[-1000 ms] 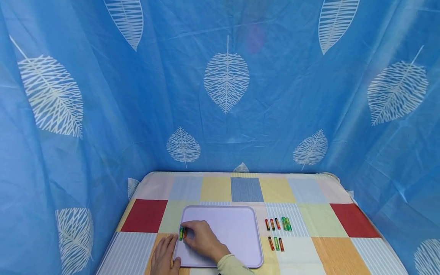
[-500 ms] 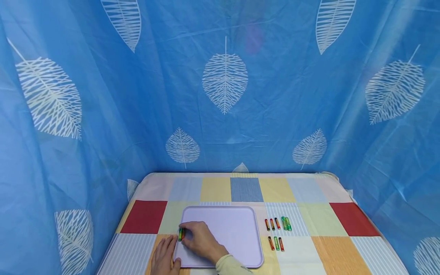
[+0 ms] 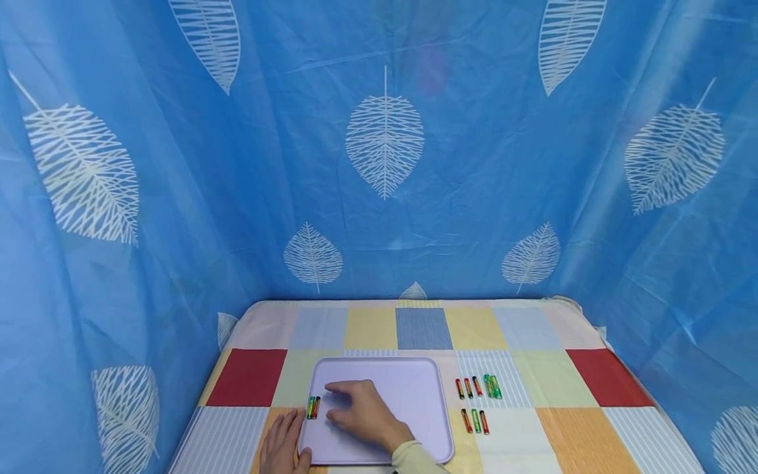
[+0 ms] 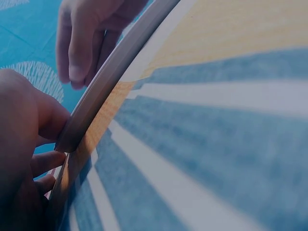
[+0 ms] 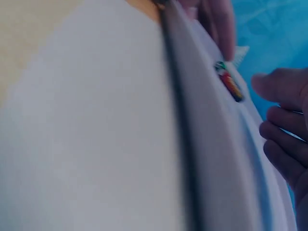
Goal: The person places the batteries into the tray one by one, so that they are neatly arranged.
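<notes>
A pale purple tray (image 3: 391, 408) lies on the table. Against its left side a green battery (image 3: 310, 407) and a red-and-black battery (image 3: 316, 407) lie side by side. My right hand (image 3: 367, 415) hovers over the tray just right of this pair, thumb and forefinger spread, holding nothing. My left hand (image 3: 281, 442) rests at the tray's lower left edge with fingers extended; in the left wrist view its thumb and fingers lie about the tray's corner (image 4: 72, 134).
Right of the tray lie two rows of batteries: red ones and green ones (image 3: 495, 387) in the back row, several more (image 3: 476, 421) in front. A patchwork cloth (image 3: 568, 434) covers the table. Blue leaf-print curtains (image 3: 385, 230) enclose the back and sides.
My right hand has let go of the red-and-black battery beside the green one and drawn back to the right. The left hand has stayed at the tray's edge.
</notes>
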Motion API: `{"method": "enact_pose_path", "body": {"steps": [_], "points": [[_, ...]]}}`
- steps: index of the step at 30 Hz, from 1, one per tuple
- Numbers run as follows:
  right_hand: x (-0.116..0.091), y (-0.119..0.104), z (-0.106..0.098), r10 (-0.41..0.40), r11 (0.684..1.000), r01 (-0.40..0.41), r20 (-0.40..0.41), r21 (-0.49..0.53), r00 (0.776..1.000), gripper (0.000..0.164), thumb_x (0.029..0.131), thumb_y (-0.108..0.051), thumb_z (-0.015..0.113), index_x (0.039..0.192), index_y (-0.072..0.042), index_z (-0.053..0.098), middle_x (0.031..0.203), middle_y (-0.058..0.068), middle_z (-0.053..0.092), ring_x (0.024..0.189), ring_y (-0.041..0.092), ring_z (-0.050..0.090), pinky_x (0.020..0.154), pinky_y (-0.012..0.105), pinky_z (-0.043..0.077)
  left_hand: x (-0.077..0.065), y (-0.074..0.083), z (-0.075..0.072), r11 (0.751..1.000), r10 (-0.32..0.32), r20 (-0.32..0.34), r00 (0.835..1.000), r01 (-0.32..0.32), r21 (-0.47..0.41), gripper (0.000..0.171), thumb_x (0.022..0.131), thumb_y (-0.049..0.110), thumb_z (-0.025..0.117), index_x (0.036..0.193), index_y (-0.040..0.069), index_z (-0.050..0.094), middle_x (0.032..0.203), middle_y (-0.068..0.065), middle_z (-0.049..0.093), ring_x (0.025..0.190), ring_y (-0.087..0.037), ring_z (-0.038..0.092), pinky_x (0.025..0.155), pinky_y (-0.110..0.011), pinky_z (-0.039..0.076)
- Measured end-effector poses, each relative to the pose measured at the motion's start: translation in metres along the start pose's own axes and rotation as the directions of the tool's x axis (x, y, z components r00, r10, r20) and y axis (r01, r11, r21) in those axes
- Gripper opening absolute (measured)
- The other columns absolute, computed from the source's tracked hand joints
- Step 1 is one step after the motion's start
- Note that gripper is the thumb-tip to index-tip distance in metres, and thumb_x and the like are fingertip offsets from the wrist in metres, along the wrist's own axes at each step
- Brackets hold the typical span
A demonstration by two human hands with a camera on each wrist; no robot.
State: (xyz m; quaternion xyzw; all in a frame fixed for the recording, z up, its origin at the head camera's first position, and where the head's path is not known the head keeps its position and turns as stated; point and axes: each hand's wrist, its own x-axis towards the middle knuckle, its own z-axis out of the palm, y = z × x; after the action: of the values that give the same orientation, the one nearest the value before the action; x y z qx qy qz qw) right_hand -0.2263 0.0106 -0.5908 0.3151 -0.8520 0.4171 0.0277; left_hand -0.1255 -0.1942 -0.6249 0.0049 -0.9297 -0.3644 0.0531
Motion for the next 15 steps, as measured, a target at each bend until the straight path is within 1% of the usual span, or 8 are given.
{"method": "enact_pose_path", "body": {"steps": [4, 7, 10, 15], "points": [[-0.004, 0.006, -0.016, 0.07, 0.995, -0.071, 0.028, 0.069, 0.997, 0.045, 0.091, -0.021, 0.089, 0.133, -0.009, 0.079, 0.131, -0.001, 0.08, 0.124, 0.014, 0.075, 0.107, 0.032, 0.061, 0.003, 0.002, -0.002, 0.998, -0.059, 0.057, 0.997, 0.059, 0.003, 0.066, 0.092, 0.012, 0.068, 0.156, -0.001, 0.054, 0.163, -0.028, 0.049, 0.154, -0.055, 0.031, 0.122, -0.083, 0.022], [-0.007, 0.012, -0.028, 0.108, 0.988, -0.112, 0.043, 0.107, 0.993, 0.046, 0.091, -0.023, 0.09, 0.134, -0.01, 0.079, 0.133, -0.001, 0.079, 0.124, 0.015, 0.074, 0.108, 0.034, 0.061, 0.004, 0.003, -0.003, 0.996, -0.085, 0.079, 0.993, 0.085, 0.011, 0.067, 0.093, 0.013, 0.068, 0.157, 0.0, 0.053, 0.163, -0.027, 0.048, 0.154, -0.055, 0.031, 0.123, -0.084, 0.021], [-0.012, 0.017, -0.041, 0.124, 0.982, -0.13, 0.052, 0.139, 0.991, 0.048, 0.09, -0.024, 0.09, 0.134, -0.009, 0.079, 0.134, 0.002, 0.079, 0.124, 0.016, 0.074, 0.108, 0.034, 0.061, 0.004, 0.002, -0.002, 0.997, -0.077, 0.069, 0.995, 0.077, -0.003, 0.067, 0.092, 0.013, 0.068, 0.156, -0.001, 0.054, 0.162, -0.028, 0.049, 0.154, -0.055, 0.031, 0.122, -0.085, 0.022], [-0.021, 0.024, -0.062, 0.142, 0.972, -0.15, 0.06, 0.179, 0.988, 0.049, 0.091, -0.025, 0.09, 0.134, -0.008, 0.078, 0.135, 0.006, 0.079, 0.124, 0.018, 0.074, 0.109, 0.034, 0.06, 0.003, -0.001, 0.0, 0.999, -0.034, 0.043, 0.999, 0.035, -0.021, 0.065, 0.091, 0.011, 0.067, 0.153, -0.002, 0.056, 0.159, -0.029, 0.051, 0.151, -0.056, 0.032, 0.119, -0.085, 0.023]]}}
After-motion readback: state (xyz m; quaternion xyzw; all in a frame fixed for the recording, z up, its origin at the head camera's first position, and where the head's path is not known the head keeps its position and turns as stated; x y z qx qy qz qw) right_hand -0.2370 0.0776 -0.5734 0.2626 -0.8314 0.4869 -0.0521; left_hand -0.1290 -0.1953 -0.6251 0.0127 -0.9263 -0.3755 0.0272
